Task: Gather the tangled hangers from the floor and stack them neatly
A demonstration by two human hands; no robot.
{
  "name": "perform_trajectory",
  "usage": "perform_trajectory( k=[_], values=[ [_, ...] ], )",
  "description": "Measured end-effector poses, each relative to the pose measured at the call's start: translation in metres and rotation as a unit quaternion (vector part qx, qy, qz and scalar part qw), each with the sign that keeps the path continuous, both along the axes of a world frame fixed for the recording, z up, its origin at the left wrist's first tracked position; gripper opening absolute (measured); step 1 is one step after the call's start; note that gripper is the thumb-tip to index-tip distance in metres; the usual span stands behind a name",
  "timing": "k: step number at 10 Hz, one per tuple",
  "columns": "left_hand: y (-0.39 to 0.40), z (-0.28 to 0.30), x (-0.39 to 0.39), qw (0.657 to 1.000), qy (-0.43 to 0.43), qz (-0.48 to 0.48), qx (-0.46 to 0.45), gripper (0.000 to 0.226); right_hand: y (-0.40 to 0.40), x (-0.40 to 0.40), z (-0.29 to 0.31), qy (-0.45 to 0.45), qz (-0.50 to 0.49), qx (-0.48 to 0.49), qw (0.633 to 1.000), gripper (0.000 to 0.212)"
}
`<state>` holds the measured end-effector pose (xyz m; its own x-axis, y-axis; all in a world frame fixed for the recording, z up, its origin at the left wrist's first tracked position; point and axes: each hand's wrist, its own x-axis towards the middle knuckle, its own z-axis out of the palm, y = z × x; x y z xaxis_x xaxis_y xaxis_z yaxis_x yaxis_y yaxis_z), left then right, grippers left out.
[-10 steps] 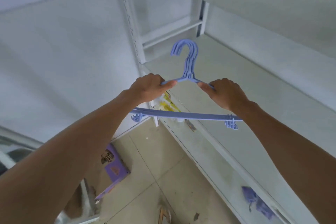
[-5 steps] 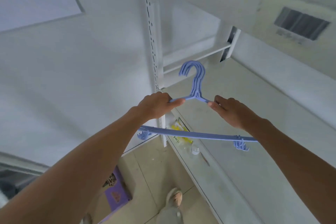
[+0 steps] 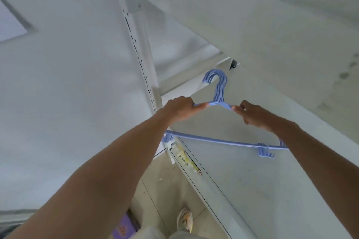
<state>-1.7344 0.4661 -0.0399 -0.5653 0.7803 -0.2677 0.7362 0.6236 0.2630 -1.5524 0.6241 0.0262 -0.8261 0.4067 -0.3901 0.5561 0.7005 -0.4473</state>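
A bunch of several blue plastic hangers [image 3: 218,93], lined up together with their hooks pointing away from me, hangs in the air over a white shelf board [image 3: 242,180]. My left hand [image 3: 179,109] grips the left shoulder of the bunch close to the neck. My right hand [image 3: 252,113] pinches the right shoulder close to the neck. The shared bottom bar runs below both wrists, with small clips at each end. My forearms hide the outer ends of the hangers.
A white slotted upright post [image 3: 139,56] stands left of the shelf. Another shelf board [image 3: 252,25] sits overhead. A yellow label [image 3: 186,160] marks the shelf edge. Below are the tiled floor [image 3: 165,190], my shoe [image 3: 184,221] and a purple box [image 3: 124,230].
The view has tilted upward and closer to the shelf. Both hands keep their hold and have carried the hanger bunch further in over the shelf board.
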Motion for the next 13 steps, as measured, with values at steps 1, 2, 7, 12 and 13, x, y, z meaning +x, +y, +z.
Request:
perform_trajectory(
  k=[1,2,7,12,13],
  values=[
    [0.015,-0.008,-0.016,1.0,0.011,0.003,-0.019,0.094,0.011,0.003,-0.007,0.008,-0.052,-0.074,0.996,0.036],
    [0.027,-0.019,-0.019,1.0,0.008,-0.018,0.001,0.093,0.032,0.004,-0.024,-0.013,-0.103,-0.124,0.987,0.039],
    [0.074,-0.05,-0.057,0.984,0.089,-0.129,0.089,0.021,0.127,-0.021,-0.087,-0.04,-0.136,0.019,0.99,0.071],
    [0.054,-0.032,-0.041,0.992,0.07,-0.11,0.005,0.049,0.088,-0.026,-0.093,-0.024,-0.135,0.151,0.979,0.052],
    [0.038,-0.024,-0.042,0.992,0.06,-0.108,0.02,0.055,0.078,-0.015,-0.081,0.039,-0.175,0.122,0.976,0.056]
  ],
)
